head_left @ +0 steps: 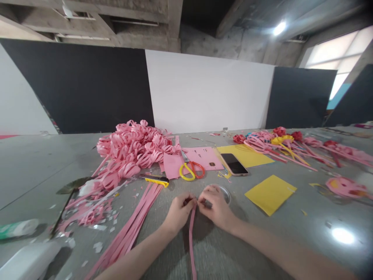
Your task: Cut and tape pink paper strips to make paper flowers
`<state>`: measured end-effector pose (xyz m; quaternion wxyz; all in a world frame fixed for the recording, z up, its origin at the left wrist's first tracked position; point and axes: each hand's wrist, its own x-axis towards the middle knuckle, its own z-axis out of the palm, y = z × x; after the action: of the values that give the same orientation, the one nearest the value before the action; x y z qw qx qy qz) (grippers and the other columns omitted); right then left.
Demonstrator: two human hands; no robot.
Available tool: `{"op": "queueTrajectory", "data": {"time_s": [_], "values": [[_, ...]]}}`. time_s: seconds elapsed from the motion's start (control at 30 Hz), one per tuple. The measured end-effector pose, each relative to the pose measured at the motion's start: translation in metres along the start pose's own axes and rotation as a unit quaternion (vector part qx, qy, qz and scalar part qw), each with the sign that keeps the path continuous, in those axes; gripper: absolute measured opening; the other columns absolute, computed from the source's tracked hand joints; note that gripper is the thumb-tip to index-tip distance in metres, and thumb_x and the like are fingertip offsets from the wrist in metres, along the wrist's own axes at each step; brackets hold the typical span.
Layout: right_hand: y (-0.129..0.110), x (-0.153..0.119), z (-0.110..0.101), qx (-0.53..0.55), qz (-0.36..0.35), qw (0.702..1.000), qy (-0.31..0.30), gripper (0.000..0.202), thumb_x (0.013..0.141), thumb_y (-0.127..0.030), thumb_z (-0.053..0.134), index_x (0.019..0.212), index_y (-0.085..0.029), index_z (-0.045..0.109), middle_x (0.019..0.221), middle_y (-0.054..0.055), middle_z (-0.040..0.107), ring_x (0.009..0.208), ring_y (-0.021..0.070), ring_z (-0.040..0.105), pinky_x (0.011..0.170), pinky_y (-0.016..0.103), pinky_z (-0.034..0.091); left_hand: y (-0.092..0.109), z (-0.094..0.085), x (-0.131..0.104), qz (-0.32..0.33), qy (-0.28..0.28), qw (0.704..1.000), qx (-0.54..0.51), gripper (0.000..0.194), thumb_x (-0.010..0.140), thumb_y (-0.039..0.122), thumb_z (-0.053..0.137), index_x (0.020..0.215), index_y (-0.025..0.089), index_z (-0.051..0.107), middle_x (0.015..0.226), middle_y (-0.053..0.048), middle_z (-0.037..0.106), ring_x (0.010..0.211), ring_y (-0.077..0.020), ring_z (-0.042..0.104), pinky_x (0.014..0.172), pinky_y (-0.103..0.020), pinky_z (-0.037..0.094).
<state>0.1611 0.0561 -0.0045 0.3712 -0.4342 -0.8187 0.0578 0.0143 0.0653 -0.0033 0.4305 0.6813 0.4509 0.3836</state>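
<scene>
My left hand [178,212] and my right hand [215,208] meet at the middle of the grey table, fingertips pinched together on the top end of a long pink paper strip [191,245]. The strip hangs down from my fingers toward me. Just behind my right hand lies a small round clear lid [225,193]. A bundle of pink paper strips [132,227] lies to the left of my left hand.
A heap of pink paper flowers [131,149] fills the left. Scissors [190,169], a yellow utility knife [155,179], a phone [234,164] and yellow paper sheets [270,193] lie behind. More paper flowers with stems [279,144] lie at the right. A white bottle [27,260] sits near left.
</scene>
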Motion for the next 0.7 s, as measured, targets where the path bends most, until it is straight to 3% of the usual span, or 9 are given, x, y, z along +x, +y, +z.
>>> {"op": "queueTrajectory", "data": {"time_s": [0.2, 0.43, 0.7], "values": [[-0.002, -0.007, 0.001, -0.005, -0.066, 0.998, 0.01, 0.015, 0.069, -0.007, 0.044, 0.064, -0.021, 0.044, 0.059, -0.004, 0.049, 0.071, 0.0144, 0.048, 0.087, 0.038, 0.023, -0.008, -0.011, 0.01, -0.081, 0.107, 0.984, -0.117, 0.029, 0.068, 0.042, 0.047, 0.055, 0.017, 0.041, 0.051, 0.006, 0.036, 0.047, -0.0082, 0.032, 0.047, -0.02, 0.025], [-0.001, -0.004, 0.002, 0.055, 0.005, 0.998, 0.02, 0.011, 0.073, -0.017, 0.048, 0.081, -0.02, 0.041, 0.082, 0.003, 0.052, 0.078, 0.0175, 0.047, 0.076, 0.033, 0.032, -0.001, -0.007, 0.006, -0.039, 0.086, 0.994, -0.057, 0.03, 0.068, 0.042, 0.05, 0.054, 0.017, 0.04, 0.053, 0.006, 0.034, 0.052, -0.0089, 0.032, 0.05, -0.02, 0.026], [-0.008, -0.006, 0.002, 0.102, 0.08, 0.989, -0.067, 0.025, 0.063, -0.016, 0.062, 0.07, -0.02, 0.039, 0.066, -0.004, 0.047, 0.068, 0.0146, 0.046, 0.066, 0.027, 0.035, 0.0, -0.005, 0.004, -0.04, 0.061, 0.995, -0.063, 0.029, 0.07, 0.039, 0.052, 0.056, 0.014, 0.049, 0.051, 0.005, 0.042, 0.051, -0.0084, 0.037, 0.049, -0.02, 0.029]]}}
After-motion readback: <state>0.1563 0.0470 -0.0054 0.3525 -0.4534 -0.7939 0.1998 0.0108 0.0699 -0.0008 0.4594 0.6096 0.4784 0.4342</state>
